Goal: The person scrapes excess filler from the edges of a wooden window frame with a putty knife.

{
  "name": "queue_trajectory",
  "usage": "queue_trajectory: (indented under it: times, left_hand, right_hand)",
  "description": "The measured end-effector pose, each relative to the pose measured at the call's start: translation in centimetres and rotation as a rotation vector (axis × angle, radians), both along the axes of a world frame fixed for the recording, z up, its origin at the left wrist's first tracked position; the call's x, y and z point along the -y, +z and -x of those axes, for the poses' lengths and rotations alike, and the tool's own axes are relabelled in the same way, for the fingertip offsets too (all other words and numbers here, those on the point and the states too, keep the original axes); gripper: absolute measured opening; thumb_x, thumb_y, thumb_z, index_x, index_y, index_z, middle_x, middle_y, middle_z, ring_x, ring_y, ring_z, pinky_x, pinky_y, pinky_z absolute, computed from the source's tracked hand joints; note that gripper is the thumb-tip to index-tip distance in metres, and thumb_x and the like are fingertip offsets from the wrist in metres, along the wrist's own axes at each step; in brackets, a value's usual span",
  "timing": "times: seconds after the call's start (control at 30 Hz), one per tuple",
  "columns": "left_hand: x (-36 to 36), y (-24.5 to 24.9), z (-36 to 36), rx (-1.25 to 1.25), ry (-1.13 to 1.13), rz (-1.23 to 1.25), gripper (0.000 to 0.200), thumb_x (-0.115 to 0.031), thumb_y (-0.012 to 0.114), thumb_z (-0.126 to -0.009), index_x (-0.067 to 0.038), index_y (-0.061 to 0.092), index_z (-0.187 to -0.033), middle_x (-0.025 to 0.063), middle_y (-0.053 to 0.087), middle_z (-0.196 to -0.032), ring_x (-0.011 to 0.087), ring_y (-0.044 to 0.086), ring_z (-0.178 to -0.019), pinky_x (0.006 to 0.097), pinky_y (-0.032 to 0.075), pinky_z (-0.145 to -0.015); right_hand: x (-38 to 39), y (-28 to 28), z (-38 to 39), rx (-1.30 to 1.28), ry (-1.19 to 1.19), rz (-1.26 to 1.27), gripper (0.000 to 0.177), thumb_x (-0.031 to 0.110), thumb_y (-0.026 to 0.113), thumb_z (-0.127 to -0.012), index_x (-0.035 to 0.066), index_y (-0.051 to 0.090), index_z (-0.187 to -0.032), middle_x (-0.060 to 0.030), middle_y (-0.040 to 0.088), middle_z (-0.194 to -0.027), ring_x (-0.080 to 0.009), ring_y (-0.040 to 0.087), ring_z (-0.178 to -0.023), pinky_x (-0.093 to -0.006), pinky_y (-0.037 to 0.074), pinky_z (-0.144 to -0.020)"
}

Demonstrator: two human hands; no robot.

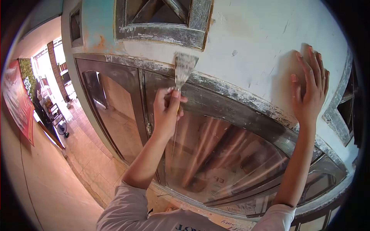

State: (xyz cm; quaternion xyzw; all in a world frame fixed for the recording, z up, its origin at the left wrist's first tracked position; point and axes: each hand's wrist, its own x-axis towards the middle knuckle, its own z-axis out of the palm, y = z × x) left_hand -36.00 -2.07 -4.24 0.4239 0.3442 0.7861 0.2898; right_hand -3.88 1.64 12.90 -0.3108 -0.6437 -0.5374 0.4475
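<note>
My left hand is closed around the handle of a putty knife, the thumb pressed near the base of its blade. The metal blade is wide, worn and spotted with white, and it points upward. It lies over the upper edge of the dark wooden frame, where the frame meets the white wall; whether it touches is hard to tell. Most of the handle is hidden in the fist, with a bit of yellow showing. Farther right, my right hand rests flat against the wall, fingers spread and holding nothing.
White flaky residue marks the frame. Below it are glass panes with reflections. A wooden vent frame sits above, another at far right. To the left runs a tiled floor with a fan and a red banner.
</note>
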Motion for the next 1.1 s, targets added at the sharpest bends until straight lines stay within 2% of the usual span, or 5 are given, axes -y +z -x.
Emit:
queue_trajectory:
  times: [0.27, 0.5, 0.7, 0.87, 1.1]
  left_hand:
    - [0.3, -1.7, -0.7, -0.009, -0.012, 0.068, 0.026, -0.030, 0.058, -0.102, -0.008, 0.050, -0.112, 0.0077, 0.063, -0.093, 0.0064, 0.056, -0.068, 0.0176, 0.038, -0.045]
    - [0.3, 0.7, -1.1, -0.020, -0.034, 0.006, 0.024, -0.029, 0.056, -0.103, -0.009, 0.049, -0.112, 0.0097, 0.064, -0.092, 0.0064, 0.050, -0.056, 0.0169, 0.040, -0.047]
    - [0.3, -2.9, -2.5, 0.006, -0.023, 0.016, 0.025, -0.031, 0.058, -0.102, -0.010, 0.049, -0.112, 0.0078, 0.064, -0.091, 0.0047, 0.049, -0.055, 0.0173, 0.039, -0.046]
    - [0.5, 1.3, -2.1, 0.020, -0.036, 0.028, 0.024, -0.030, 0.058, -0.101, -0.010, 0.050, -0.112, 0.0071, 0.063, -0.092, 0.0049, 0.048, -0.056, 0.0167, 0.038, -0.047]
    - [0.9, -0.4, -2.6, 0.059, -0.024, 0.106, 0.023, -0.031, 0.059, -0.101, -0.012, 0.052, -0.113, 0.0070, 0.063, -0.093, 0.0035, 0.048, -0.058, 0.0161, 0.038, -0.048]
  right_hand:
    - [-0.1, 0.2, -0.1, 0.010, -0.016, -0.009, 0.040, 0.026, 0.062, -0.092, 0.027, 0.062, -0.132, 0.0026, 0.051, -0.148, -0.0247, 0.040, -0.142, -0.0516, 0.024, -0.119]
    - [-0.1, 0.2, 0.0, 0.022, 0.013, -0.014, 0.040, 0.025, 0.062, -0.091, 0.027, 0.063, -0.131, 0.0023, 0.052, -0.147, -0.0254, 0.042, -0.141, -0.0519, 0.026, -0.117]
    - [-0.4, 0.3, -0.4, 0.034, 0.027, -0.024, 0.038, 0.026, 0.062, -0.091, 0.026, 0.064, -0.130, 0.0023, 0.053, -0.146, -0.0255, 0.043, -0.141, -0.0517, 0.027, -0.117]
    - [-0.6, 0.4, -0.6, 0.055, 0.030, -0.037, 0.037, 0.028, 0.063, -0.092, 0.027, 0.064, -0.129, 0.0027, 0.053, -0.146, -0.0254, 0.044, -0.140, -0.0514, 0.028, -0.116]
    - [-0.7, 0.3, -0.7, 0.057, 0.066, -0.050, 0.036, 0.030, 0.063, -0.092, 0.027, 0.065, -0.128, 0.0039, 0.054, -0.145, -0.0253, 0.045, -0.139, -0.0512, 0.028, -0.116]
